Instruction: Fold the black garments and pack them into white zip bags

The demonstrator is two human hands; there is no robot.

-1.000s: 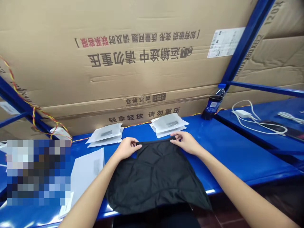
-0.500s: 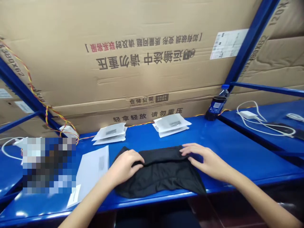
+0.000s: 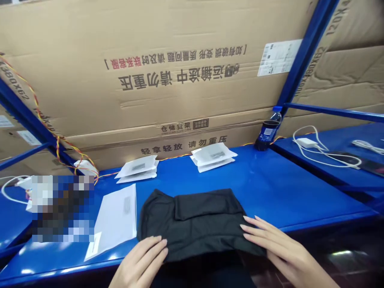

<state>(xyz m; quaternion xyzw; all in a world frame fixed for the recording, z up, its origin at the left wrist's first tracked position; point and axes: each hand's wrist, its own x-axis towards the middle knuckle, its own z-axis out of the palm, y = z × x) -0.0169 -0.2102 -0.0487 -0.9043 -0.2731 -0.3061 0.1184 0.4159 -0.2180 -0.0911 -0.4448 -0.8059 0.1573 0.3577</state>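
While the folded black fabric garment (image 3: 192,220) lies at the front edge of the blue metal shelf-table (image 3: 270,188), the left hand (image 3: 144,262) and right hand (image 3: 276,248) rest flat-fingered on its near hem, gripping nothing; overhanging cloth could slip floorward.

A folded black cloth garment (image 3: 192,224) lay on the blue padded table (image 3: 270,188), at its near edge. A flat white plastic mailer bag (image 3: 115,220) lay just left of it. Behind lay two stacks of white packets (image 3: 138,169) (image 3: 213,156). At the far right stood a dark plastic bottle (image 3: 267,134), before a large brown cardboard carton (image 3: 168,72).
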